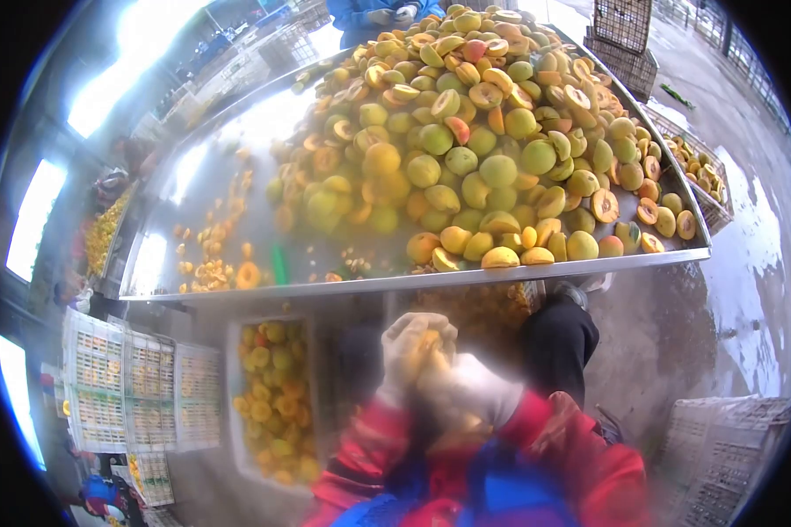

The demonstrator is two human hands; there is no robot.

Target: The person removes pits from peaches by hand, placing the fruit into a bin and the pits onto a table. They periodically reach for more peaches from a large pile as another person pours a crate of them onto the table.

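Observation:
My left hand (416,350), in a pale glove, is closed around a yellow peach (429,341) in front of the table's near edge. My right hand (476,388), gloved too, presses against it from below and to the right with its fingers curled in. Blur hides whether a tool is in the right hand. Beyond both hands, a heap of whole and halved yellow peaches (499,171) covers much of the metal table (395,283). A green-handled thing (279,263) lies near the table's front edge, beside small peach pieces (215,255).
Below the table at left stands a white crate of peaches (277,395). Stacked white crates (123,382) are farther left, others (721,448) at lower right. Another peach crate (699,176) adjoins the table's right side. A person in blue (382,18) works across the table.

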